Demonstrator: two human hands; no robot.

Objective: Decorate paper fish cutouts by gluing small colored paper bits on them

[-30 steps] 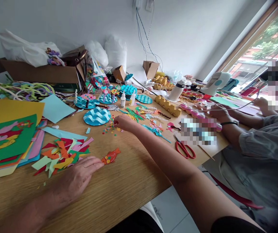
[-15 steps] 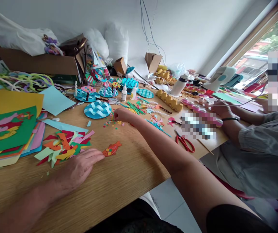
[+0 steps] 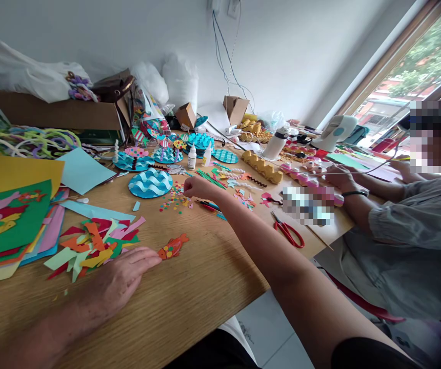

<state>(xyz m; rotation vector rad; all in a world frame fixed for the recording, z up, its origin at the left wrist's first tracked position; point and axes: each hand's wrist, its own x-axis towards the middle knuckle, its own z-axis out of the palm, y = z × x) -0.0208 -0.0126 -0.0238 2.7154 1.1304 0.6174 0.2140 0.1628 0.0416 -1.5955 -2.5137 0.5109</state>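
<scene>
My left hand (image 3: 124,274) lies on the table with its fingers stretched out together. Its fingertips touch the head of an orange paper fish (image 3: 173,246), which carries several coloured dots. Farther off, my right hand (image 3: 201,188) is closed, fingertips down, at the edge of a scatter of small paper dots (image 3: 177,201). Whatever its fingers hold, if anything, is hidden. A blue disc with wavy white bands (image 3: 150,183) lies left of the dots.
Paper scraps (image 3: 97,238) lie behind my left hand, beside stacked coloured sheets (image 3: 8,225). Glue bottles (image 3: 192,157) stand behind my right hand. Red-handled scissors (image 3: 288,231) lie right of my forearm. At the right, a co-worker's hand (image 3: 338,177) is near a pink egg-carton strip (image 3: 301,174).
The camera view has shifted slightly. My right hand has drawn back a little from the dots, still closed. My left hand stays at the fish.
</scene>
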